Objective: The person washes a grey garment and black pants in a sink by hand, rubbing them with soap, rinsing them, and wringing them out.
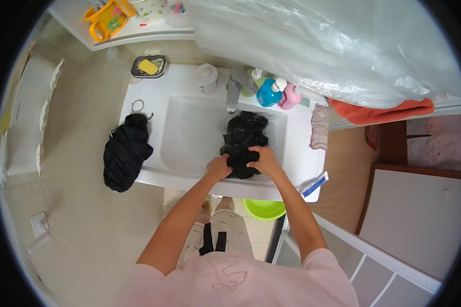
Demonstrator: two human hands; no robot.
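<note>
A wet black cloth point(246, 132) lies bunched in the right part of a white washbasin point(184, 134), below the metal faucet point(233, 92). My left hand point(218, 167) grips its lower left edge, fingertips partly hidden in the folds. On the right side of the same cloth, my right hand point(266, 160) pinches a fold between thumb and fingers. Another black fabric bundle point(126, 153), with a drawcord, rests over the basin's left rim.
Behind the basin stand a white pump bottle point(206, 78), a blue bottle point(268, 94) and a pink bottle point(290, 96). Yellow soap point(148, 67) sits in a dish at back left. A toothpaste-like tube point(315, 185) lies at the front right corner, near a green basin point(264, 209) on the floor.
</note>
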